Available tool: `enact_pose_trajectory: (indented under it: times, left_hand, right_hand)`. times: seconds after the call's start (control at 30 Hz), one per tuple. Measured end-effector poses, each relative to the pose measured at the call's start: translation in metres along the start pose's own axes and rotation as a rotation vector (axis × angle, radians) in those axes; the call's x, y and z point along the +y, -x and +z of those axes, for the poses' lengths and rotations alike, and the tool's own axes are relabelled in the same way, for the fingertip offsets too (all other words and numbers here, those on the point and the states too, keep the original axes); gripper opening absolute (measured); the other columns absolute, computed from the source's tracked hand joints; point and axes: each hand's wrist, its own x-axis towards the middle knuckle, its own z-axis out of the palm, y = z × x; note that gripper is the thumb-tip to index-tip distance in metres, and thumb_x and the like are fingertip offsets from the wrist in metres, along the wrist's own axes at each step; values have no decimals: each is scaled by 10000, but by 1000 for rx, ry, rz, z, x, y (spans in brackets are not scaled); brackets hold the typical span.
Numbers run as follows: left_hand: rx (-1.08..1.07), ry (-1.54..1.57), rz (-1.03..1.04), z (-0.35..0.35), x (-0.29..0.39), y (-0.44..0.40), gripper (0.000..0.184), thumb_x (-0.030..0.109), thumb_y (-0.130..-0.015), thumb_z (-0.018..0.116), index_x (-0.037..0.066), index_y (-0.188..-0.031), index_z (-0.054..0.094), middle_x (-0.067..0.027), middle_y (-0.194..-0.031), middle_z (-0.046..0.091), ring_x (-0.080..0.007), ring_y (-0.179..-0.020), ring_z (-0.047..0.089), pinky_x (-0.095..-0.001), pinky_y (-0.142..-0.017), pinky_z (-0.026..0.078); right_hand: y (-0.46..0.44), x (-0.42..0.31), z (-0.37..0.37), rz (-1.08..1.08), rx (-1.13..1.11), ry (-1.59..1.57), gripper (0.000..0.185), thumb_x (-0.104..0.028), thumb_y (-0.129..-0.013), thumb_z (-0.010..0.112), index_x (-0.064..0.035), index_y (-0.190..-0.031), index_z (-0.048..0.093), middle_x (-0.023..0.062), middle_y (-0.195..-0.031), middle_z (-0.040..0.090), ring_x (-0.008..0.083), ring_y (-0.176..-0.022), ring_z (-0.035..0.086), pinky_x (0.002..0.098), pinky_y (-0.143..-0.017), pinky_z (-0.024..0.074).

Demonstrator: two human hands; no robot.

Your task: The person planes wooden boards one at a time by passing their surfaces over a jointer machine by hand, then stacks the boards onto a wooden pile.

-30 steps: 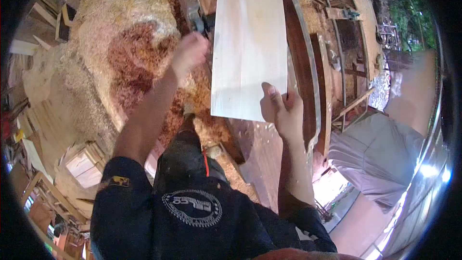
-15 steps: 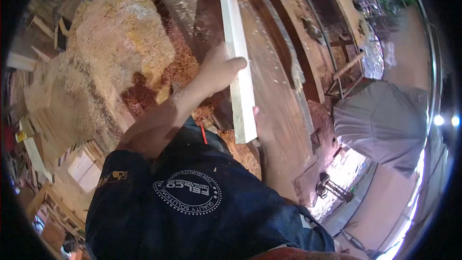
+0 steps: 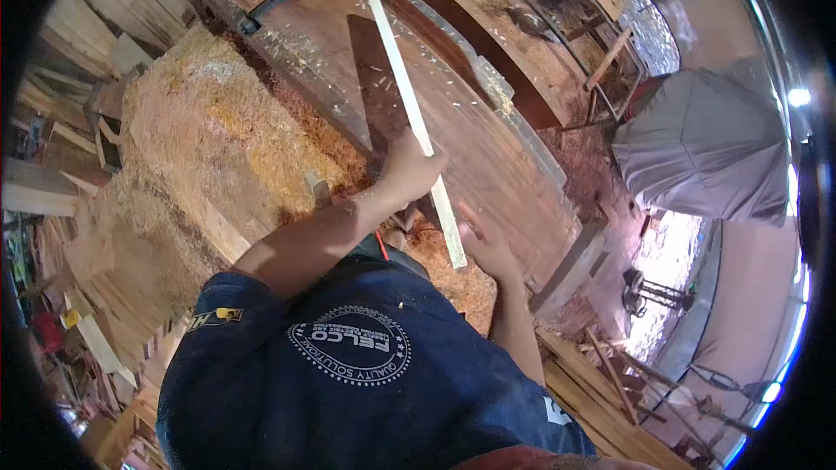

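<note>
A pale wooden board (image 3: 398, 74) stands on edge, its narrow side facing up, above the brown workbench (image 3: 496, 152). My left hand (image 3: 411, 167) grips it around the middle of its length, with the thumb over the near edge. Beside the board's lower end is my right hand (image 3: 489, 248), its fingers against or just behind the right face; their tips are partly hidden. The board casts a dark shadow on the bench. Wood shavings are scattered over the bench top.
A large heap of sawdust (image 3: 218, 113) lies left of the bench. Planks (image 3: 78, 22) lean at the upper left. A grey cover (image 3: 705, 144) drapes something at the right. More boards (image 3: 601, 400) lie at the lower right.
The board has turned from its broad face to its narrow edge. My left hand, free at first, has taken hold of it. The view has swung, showing more of the bench.
</note>
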Motion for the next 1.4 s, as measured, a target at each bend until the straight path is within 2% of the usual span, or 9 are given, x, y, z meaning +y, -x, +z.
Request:
enact_pose_trajectory:
  times: [0.27, 0.33, 0.47, 0.63, 0.87, 0.97, 1.03, 1.2, 1.4]
  left_hand:
    - [-9, 128, -25, 66, -49, -2, 555, 189, -871, 735, -96, -1280, 490, -289, -1150, 684, -408, -1078, 691, -456, -928, 545]
    - [-114, 177, -7, 78, -48, -6, 599, 214, -896, 720, -84, -1346, 459, -305, -1227, 654, -419, -1151, 661, -467, -998, 513]
    - [-189, -160, 266, 85, -46, 2, 785, 298, -919, 679, -21, -1549, 338, -329, -1556, 391, -457, -1429, 431, -506, -1170, 388]
    - [-413, -627, 482, 81, -64, -17, 812, 296, -907, 673, 0, -1577, 324, -312, -1658, 228, -476, -1535, 243, -525, -1225, 320]
    - [-557, -790, 433, 85, -103, -11, 780, 304, -909, 679, 4, -1559, 368, -325, -1644, 238, -503, -1529, 231, -552, -1245, 268]
    - [-556, -803, 500, 90, -103, -9, 791, 321, -897, 679, -12, -1548, 376, -324, -1629, 266, -515, -1490, 293, -600, -1202, 304]
    - [-574, -822, 448, 100, -100, -10, 775, 321, -905, 665, -2, -1549, 382, -303, -1631, 278, -485, -1499, 295, -587, -1200, 302]
    - [-626, -1011, 515, 131, -93, -33, 773, 411, -947, 630, 49, -1578, 366, -238, -1680, 235, -413, -1552, 243, -604, -1219, 266]
    - [-598, -1133, 716, 126, -110, -36, 853, 551, -973, 567, 52, -1618, 320, -211, -1708, 204, -378, -1581, 185, -655, -1241, 94]
  right_hand:
    - [37, 10, 22, -161, 435, 374, 575, 7, -799, 776, -38, -1352, 628, 244, -1303, 662, 382, -1235, 638, 450, -1012, 505]
    - [46, 35, 21, -108, 614, 596, 544, 0, -809, 777, -32, -1335, 640, 223, -1105, 721, 377, -1086, 692, 426, -954, 535]
    - [93, 79, -25, 410, 493, -173, 524, -157, -792, 884, 2, -1256, 700, 142, -1179, 747, 280, -1102, 694, 412, -989, 525]
    - [153, 167, -87, 467, 671, -436, 602, -86, -799, 873, 9, -1347, 641, 92, -1154, 738, 217, -1015, 693, 382, -828, 593]
    - [188, 279, -148, 657, 576, -132, 553, -120, -781, 874, -64, -1299, 691, 73, -1048, 757, 148, -839, 687, 367, -634, 561]
    - [179, 293, -170, 771, 762, -34, 78, 20, -891, 723, 38, -947, 673, 85, -853, 714, 189, -684, 682, 372, -506, 546]
    - [164, 292, -173, 776, 705, 562, 237, -157, -927, 716, 64, -854, 668, 154, -799, 719, 238, -607, 687, 385, -495, 548]
    - [152, 305, -138, 791, 972, 722, 415, -353, -889, 780, 44, -792, 710, 168, -619, 654, 252, -584, 675, 435, -578, 540]
    - [161, 301, -164, 887, 884, 340, 449, -369, -851, 844, 44, -743, 708, 123, -618, 659, 236, -554, 626, 422, -556, 493]
